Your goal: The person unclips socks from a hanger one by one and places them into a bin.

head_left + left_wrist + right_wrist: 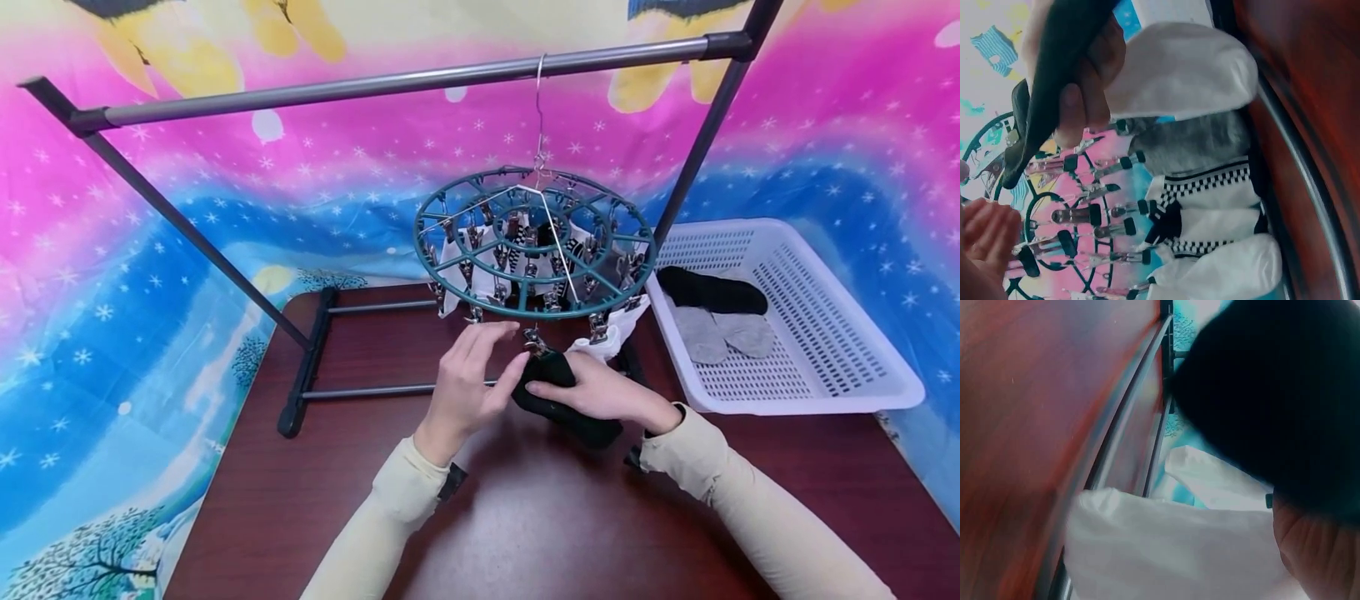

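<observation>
A black sock (566, 421) hangs down from my right hand (603, 390), which pinches its upper part with the thumb across the front. The sock's top edge is at a metal clip (534, 340) on the near rim of a round green drying hanger (525, 312); I cannot tell whether the clip bites the cloth. Beside them, my left hand (468, 383) has its thumb and fingers apart, with nothing seen between them. In the left wrist view, the black sock (1063, 75) and white, grey and checkered socks (1210, 187) show among the clips.
The hanger hooks onto a grey metal rack bar (405, 82) above the dark red table (525, 533). At right, a white plastic basket (847, 400) holds a black sock (712, 292) and grey socks (723, 335). A white sock (618, 329) hangs close to my right hand.
</observation>
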The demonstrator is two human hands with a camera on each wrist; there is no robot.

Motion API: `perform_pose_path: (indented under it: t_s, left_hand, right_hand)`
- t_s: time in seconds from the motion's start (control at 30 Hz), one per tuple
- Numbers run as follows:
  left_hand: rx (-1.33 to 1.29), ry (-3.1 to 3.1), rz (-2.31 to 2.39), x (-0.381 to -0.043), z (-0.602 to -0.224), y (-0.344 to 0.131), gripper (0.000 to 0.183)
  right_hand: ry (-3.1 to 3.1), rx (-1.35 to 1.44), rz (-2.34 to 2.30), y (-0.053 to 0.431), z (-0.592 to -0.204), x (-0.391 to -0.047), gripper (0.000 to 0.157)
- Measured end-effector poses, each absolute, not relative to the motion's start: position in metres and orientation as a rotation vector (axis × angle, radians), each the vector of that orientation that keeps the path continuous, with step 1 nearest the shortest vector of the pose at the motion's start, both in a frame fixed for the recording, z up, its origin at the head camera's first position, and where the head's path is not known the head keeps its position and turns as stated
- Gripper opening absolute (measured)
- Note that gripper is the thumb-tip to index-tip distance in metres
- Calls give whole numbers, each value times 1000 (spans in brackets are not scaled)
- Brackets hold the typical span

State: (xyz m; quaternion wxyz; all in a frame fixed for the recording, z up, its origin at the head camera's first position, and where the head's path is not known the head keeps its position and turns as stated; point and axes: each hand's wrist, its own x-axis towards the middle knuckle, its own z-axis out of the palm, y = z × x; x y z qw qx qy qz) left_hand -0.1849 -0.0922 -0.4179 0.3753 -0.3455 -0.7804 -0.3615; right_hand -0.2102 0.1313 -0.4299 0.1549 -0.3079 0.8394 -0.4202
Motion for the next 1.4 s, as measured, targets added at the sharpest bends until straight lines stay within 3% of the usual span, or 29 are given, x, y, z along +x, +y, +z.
perform_pose_path:
  t_s: [0.2,0.4,0.63,1.4]
  left_hand:
    - [-862,-2187,-1147,-186,-415,-88,39]
    - [-835,-2220,-1414,-186,-412,-83,23]
    - [-789,-2195,-1412,-188,-410,-87,14]
    - [-739,-2178,-1506,-190,-407,-96,13]
  right_hand:
    - [2398,-919,-1160,131,-425,-210,24]
    - [2385,-962,-1166,130,-426,-209,22]
    - [2414,-939,-1140,136,-427,-210,19]
    - [2335,-1035,-1147,168,-432,-217,11]
